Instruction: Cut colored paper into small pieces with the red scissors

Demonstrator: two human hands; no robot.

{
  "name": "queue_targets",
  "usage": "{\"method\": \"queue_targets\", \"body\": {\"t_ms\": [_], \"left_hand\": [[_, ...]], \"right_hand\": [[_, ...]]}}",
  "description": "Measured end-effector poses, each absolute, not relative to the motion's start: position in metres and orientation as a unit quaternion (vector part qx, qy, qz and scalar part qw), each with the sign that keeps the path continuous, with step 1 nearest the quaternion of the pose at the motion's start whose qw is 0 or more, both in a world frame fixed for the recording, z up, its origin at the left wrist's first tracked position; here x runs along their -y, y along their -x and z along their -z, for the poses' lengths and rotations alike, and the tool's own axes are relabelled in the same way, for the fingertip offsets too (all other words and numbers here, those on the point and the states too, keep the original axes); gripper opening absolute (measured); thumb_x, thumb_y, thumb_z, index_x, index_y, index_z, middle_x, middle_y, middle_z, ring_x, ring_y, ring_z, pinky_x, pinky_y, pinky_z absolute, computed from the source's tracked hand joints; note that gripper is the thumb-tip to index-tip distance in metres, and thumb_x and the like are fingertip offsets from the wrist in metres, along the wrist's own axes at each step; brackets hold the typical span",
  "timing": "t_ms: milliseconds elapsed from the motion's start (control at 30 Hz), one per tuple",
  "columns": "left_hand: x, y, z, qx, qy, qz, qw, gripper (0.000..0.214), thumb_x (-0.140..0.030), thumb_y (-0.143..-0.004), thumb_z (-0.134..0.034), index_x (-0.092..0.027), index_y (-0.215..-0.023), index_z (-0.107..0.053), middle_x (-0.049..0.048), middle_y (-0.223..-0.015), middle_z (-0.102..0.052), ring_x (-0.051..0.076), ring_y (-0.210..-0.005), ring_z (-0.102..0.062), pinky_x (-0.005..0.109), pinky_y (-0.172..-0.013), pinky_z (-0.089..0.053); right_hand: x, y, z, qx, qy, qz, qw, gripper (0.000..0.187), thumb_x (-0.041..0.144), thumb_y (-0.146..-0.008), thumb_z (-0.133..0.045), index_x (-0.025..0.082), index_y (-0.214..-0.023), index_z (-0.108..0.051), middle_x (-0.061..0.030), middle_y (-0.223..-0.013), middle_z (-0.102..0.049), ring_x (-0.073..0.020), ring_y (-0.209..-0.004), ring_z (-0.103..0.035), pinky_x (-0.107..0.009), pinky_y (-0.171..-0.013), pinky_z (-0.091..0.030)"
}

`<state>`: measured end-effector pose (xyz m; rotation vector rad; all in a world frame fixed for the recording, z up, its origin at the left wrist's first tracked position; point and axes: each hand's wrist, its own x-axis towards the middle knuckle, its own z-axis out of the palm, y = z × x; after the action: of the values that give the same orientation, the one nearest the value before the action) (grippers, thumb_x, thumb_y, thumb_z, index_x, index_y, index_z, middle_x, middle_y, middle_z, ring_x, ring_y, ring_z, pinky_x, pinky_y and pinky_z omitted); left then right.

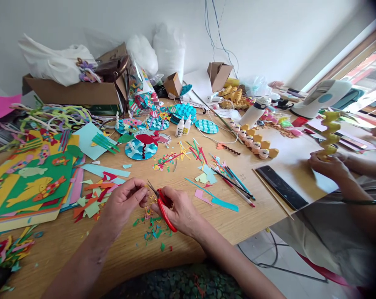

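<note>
My right hand (180,209) grips a pair of scissors (166,214) with red handles, its fingers in the loops. The blades point up and left, toward my left hand (128,197). My left hand is closed in a pinch beside the blade tips; whatever it holds is too small to make out. Below both hands lie tiny paper snippets (155,230) in green, blue and red. Left of them is a heap of orange and pale green paper scraps (92,203). Thin coloured paper strips (198,151) lie beyond my hands.
Coloured paper sheets with fish cut-outs (35,182) cover the left side. Blue paper discs (141,148) and two glue bottles (183,126) stand farther back. Pencils (237,182), a wooden stick (273,193) and a black phone (281,187) lie right. Another person's hands (328,164) hold a yellow spiral (330,133).
</note>
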<state>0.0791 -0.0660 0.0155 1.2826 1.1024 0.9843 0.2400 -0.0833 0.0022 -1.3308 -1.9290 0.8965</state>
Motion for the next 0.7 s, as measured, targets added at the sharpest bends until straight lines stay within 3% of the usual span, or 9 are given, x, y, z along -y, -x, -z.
{"method": "queue_targets", "body": {"t_ms": [367,700], "left_hand": [[0.0659,-0.0760,-0.0206,-0.455,-0.578,-0.389,0.555,0.012,-0.026,-0.077,-0.054,-0.017,-0.069,-0.057,-0.0035,-0.057,-0.052,0.010,-0.053,-0.048,0.021,-0.051,-0.039],[0.0652,-0.0769,-0.0255,-0.475,-0.581,-0.375,0.544,0.012,-0.028,-0.072,-0.056,-0.018,-0.068,-0.059,-0.0035,-0.054,-0.053,0.011,-0.051,-0.047,0.022,-0.050,-0.039]], "right_hand": [[0.0850,-0.2400,-0.0041,0.747,0.497,-0.326,0.299,0.039,0.047,-0.079,-0.055,0.018,-0.060,-0.036,0.0058,-0.054,-0.038,-0.0059,-0.048,-0.029,-0.019,-0.047,-0.021],[0.0867,-0.2429,0.0005,0.752,0.499,-0.312,0.297,0.039,0.044,-0.079,-0.057,0.018,-0.059,-0.036,0.0066,-0.051,-0.034,-0.0053,-0.046,-0.027,-0.018,-0.046,-0.020]]}}
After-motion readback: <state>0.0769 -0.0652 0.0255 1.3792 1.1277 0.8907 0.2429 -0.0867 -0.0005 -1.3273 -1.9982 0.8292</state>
